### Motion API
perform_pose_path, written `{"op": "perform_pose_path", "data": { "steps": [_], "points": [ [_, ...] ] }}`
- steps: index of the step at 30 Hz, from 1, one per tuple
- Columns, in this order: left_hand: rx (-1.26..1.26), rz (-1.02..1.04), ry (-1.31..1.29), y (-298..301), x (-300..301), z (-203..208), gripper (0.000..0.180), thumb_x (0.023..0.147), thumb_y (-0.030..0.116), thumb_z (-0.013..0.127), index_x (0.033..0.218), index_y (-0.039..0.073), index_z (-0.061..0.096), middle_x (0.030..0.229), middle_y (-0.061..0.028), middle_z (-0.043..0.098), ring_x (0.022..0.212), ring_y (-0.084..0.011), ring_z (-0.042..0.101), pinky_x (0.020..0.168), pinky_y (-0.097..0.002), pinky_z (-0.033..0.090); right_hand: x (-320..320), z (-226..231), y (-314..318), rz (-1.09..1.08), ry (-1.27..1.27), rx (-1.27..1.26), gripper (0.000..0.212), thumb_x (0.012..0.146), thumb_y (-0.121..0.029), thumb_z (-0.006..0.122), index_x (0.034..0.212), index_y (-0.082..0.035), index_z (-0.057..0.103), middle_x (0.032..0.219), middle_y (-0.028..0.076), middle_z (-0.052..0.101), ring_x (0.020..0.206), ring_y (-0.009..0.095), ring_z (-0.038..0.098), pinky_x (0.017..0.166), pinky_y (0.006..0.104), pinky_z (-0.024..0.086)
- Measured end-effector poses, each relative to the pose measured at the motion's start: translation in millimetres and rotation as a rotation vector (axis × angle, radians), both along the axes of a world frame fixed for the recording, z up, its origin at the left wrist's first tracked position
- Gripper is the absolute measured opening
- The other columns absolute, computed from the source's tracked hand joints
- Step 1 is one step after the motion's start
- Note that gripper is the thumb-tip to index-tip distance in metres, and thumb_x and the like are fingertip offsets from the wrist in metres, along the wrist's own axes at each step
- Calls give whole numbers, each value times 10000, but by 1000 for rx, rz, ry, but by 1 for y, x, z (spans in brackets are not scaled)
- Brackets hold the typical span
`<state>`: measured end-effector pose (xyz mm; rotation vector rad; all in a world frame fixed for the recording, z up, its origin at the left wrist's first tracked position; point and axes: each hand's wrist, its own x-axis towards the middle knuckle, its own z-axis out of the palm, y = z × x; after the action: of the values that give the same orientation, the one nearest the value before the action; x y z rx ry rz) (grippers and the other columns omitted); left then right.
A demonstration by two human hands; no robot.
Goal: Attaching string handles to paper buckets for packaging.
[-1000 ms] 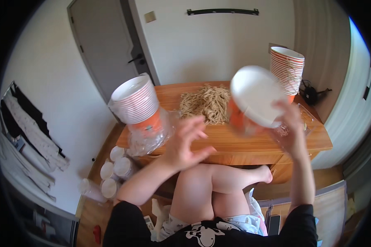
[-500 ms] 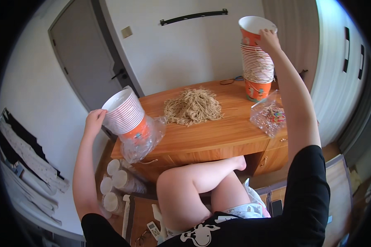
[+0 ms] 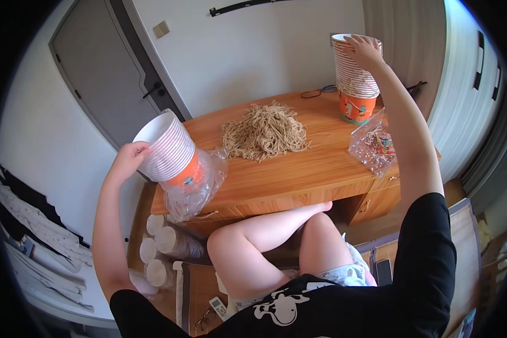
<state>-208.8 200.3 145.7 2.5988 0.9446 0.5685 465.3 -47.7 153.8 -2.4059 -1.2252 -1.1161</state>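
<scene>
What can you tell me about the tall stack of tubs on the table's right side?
The stack of tubs appears to be paper: many nested pale rims, with an orange, printed wall showing on the bottom tub. It stands roughly upright, mouth up, on the wooden table, toward the back right. The right hand touches its top rim, partly covering the opening.

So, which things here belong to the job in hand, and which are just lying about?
Likely the job:
left cup stack, left hand at its rim
right cup stack, right hand on top
perhaps the tan cords

Lying about, it seems:
phone
remote control
</scene>
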Motion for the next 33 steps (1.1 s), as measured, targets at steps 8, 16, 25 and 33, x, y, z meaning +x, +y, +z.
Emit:
{"op": "perform_pose_path", "data": {
  "steps": [8,16,25,33],
  "points": [
    [-73,83,-96,6,7,11,163,902,110,725,943,-47,734,873,-65,744,774,-111,669,728,-264,520,-77,-35,44,-15,-149,75,479,950,-415,624,1385,-223,569,1569,50,392,1481,305,285,1163,666,202],
    [-143,76,-228,24,-1,42,163,893,107,735,991,-23,732,852,-37,728,742,-87,645,689,-243,507,-175,-147,101,551,232,-197,205,831,-381,716,856,-182,757,1168,12,643,1376,303,375,1146,592,223],
    [435,60,-511,-53,-14,90,134,912,50,719,1032,-11,706,915,-22,700,821,-91,620,835,-272,498,-195,-172,92,420,182,-239,159,820,-290,713,831,-138,758,1049,33,706,1295,279,442,1095,544,256],
    [415,-378,-478,-151,41,6,220,710,-8,833,883,58,715,891,-48,710,893,-229,649,966,-416,492,-238,-123,-65,1253,1486,378,156,907,-180,636,811,-58,623,1242,160,671,1210,280,569,1093,422,339]
  ]
}}
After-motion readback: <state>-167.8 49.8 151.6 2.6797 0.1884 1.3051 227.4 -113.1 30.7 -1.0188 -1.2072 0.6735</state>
